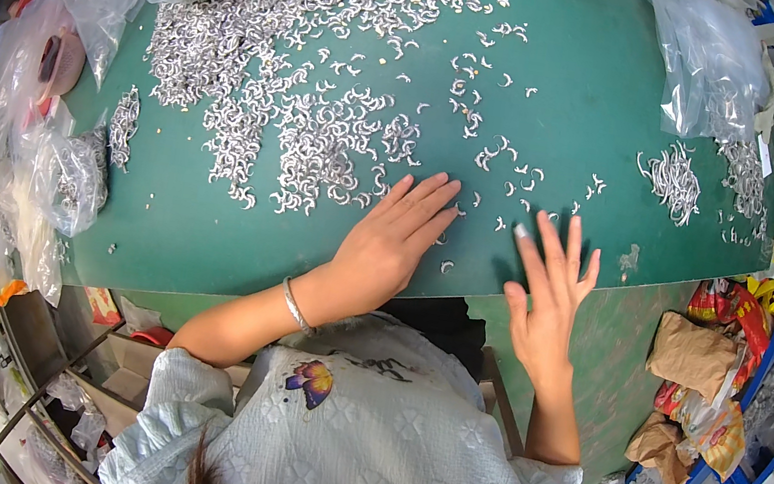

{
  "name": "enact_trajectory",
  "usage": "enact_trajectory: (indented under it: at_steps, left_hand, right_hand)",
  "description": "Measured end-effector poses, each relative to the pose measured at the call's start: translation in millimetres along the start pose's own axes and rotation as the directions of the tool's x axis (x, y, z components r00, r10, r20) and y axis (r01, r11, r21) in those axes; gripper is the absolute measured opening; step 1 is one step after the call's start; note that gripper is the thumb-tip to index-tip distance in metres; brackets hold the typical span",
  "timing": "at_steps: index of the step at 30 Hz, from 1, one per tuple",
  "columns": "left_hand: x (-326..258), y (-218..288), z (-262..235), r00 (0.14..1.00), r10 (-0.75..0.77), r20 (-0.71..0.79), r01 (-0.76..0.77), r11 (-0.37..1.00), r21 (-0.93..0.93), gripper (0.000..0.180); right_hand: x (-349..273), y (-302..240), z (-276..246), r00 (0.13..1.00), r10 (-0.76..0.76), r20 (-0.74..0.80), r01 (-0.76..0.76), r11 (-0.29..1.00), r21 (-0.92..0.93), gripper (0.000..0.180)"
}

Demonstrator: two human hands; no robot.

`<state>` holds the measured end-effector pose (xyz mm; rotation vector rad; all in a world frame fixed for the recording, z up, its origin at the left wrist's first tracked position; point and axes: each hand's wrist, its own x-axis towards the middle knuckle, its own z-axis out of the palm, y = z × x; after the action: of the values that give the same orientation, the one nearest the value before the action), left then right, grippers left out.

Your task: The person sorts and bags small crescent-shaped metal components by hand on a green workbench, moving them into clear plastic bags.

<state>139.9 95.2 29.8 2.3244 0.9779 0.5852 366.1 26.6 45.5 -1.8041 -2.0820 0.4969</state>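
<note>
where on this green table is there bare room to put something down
Bare green mat lies near the front edge, left of the left hand, and between the scattered hooks and the small hook bundle. The big hook pile crowds the back left.

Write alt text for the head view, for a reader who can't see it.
A person's left hand lies flat on a green table, beside a big spread of small curved metal hooks, while the right hand hovers, fingers spread, near the table's front edge. Clear plastic bags sit around the table's edges, and a small pile of hooks lies to the right.
</note>
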Motion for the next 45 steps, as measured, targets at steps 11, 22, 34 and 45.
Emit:
enact_trajectory:
  at_steps: [11, 22, 34, 45]
  left_hand:
    - [0.3, 1.7, -0.1, 1.0, -0.029, 0.001, 0.029, 0.999, 0.032, 0.045]
    - [1.4, 4.9, 2.2, 0.999, -0.021, 0.035, 0.02, 0.999, 0.025, 0.047]
    - [0.4, 2.4, 3.2, 0.997, -0.077, -0.007, 0.077, 0.996, 0.032, 0.052]
    - [-1.4, 6.7, -1.5, 0.996, -0.044, 0.072, 0.039, 0.997, 0.062, 0.049]
  right_hand:
    - [-1.0, 5.2, 7.4, 0.993, 0.099, -0.064, -0.106, 0.987, -0.117, 0.056]
    - [-6.9, 8.2, 10.4, 0.996, 0.089, -0.006, -0.089, 0.991, -0.095, 0.054]
    - [-12.3, 3.3, 7.8, 0.993, 0.116, 0.025, -0.111, 0.982, -0.152, 0.058]
    - [-10.8, 0.4, 3.9, 0.99, 0.111, 0.084, -0.095, 0.979, -0.179, 0.064]
